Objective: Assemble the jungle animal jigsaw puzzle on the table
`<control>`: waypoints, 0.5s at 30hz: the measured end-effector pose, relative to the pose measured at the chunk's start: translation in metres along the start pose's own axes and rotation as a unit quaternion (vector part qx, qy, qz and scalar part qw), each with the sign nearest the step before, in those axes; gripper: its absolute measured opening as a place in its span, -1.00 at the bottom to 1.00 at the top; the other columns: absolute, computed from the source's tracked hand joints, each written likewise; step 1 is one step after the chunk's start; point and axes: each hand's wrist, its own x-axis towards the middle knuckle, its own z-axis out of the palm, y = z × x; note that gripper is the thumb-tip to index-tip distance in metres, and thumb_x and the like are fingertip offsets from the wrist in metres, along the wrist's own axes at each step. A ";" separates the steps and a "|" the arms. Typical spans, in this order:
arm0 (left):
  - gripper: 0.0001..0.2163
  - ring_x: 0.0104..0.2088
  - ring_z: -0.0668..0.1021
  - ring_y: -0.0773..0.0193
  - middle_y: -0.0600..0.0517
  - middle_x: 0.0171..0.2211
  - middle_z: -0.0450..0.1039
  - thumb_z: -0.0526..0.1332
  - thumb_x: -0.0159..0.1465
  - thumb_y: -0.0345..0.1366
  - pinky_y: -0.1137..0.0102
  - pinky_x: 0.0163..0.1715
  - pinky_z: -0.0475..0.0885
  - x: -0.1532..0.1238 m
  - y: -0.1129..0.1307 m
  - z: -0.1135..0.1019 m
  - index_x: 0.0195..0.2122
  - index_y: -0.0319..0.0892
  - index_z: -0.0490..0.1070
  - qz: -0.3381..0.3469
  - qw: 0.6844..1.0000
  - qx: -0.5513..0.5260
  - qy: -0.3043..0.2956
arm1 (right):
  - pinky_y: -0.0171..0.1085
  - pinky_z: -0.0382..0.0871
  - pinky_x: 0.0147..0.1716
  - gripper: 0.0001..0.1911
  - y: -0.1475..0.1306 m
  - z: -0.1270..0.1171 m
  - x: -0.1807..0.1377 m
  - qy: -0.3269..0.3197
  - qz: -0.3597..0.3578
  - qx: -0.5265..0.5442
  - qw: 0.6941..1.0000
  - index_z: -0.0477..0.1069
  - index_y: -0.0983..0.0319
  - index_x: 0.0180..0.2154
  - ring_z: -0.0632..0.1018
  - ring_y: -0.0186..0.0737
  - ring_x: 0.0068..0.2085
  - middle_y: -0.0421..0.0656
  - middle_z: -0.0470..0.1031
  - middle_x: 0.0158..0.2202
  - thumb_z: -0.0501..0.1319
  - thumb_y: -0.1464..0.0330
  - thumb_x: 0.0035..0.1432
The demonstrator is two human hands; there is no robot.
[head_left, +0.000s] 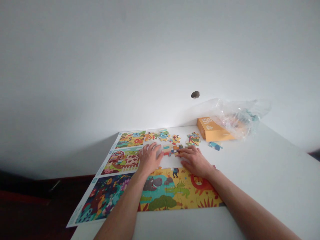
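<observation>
Both hands are over the white table, behind a partly assembled jigsaw puzzle (175, 193) with a hippo, crocodile and lion. My left hand (150, 157) is palm down with its fingers apart, over the right edge of the picture sheet and beside the loose puzzle pieces (167, 149). My right hand (194, 160) also lies palm down, its fingers stretched left onto a small cluster of pieces (175, 149). Neither hand visibly grips a piece. My hands and forearms hide parts of the puzzle and the sheet.
At left, the picture sheet (100, 174) shows several printed scenes. More puzzle pieces (193, 139) lie along the back, and a blue piece (215, 146) is near the orange puzzle box (211, 130). A clear plastic bag (242, 118) rests on the box, against the white wall (150, 66).
</observation>
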 end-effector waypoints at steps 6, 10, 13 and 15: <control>-0.69 0.24 0.26 -0.04 0.08 0.20 0.35 0.11 0.34 -0.23 -0.05 0.16 0.16 -0.005 0.007 -0.002 0.09 0.08 0.40 0.139 0.987 -0.071 -0.024 | -0.02 0.20 0.05 -0.67 0.005 0.003 0.003 0.044 0.107 -0.071 0.991 0.44 0.04 0.04 0.27 0.03 0.15 -0.16 0.35 0.19 0.17 0.32 0.24; -0.70 0.23 0.26 -0.03 0.07 0.18 0.38 0.14 0.32 -0.21 -0.03 0.17 0.16 -0.006 0.008 -0.004 0.07 0.09 0.43 0.163 0.981 -0.096 -0.041 | 0.04 0.19 0.03 -0.65 0.012 0.002 0.004 0.068 0.223 -0.106 0.967 0.44 0.11 0.05 0.28 0.08 0.13 -0.09 0.36 0.18 0.17 0.26 0.23; -0.72 0.19 0.31 0.00 0.06 0.14 0.41 0.18 0.30 -0.20 0.02 0.17 0.19 -0.006 0.009 -0.007 0.03 0.08 0.46 0.172 0.979 -0.109 -0.032 | 0.01 0.20 0.00 -0.65 0.015 -0.001 0.004 0.072 0.255 -0.104 0.959 0.44 0.11 0.05 0.32 0.06 0.09 -0.09 0.42 0.13 0.16 0.27 0.23; -0.74 0.14 0.35 0.04 0.06 0.10 0.44 0.21 0.29 -0.20 0.06 0.15 0.21 -0.005 0.010 -0.008 -0.01 0.06 0.49 0.175 0.977 -0.116 -0.024 | -0.03 0.20 -0.01 -0.65 0.016 -0.003 0.004 0.078 0.261 -0.103 0.957 0.44 0.11 0.04 0.33 0.04 0.08 -0.09 0.46 0.07 0.16 0.29 0.22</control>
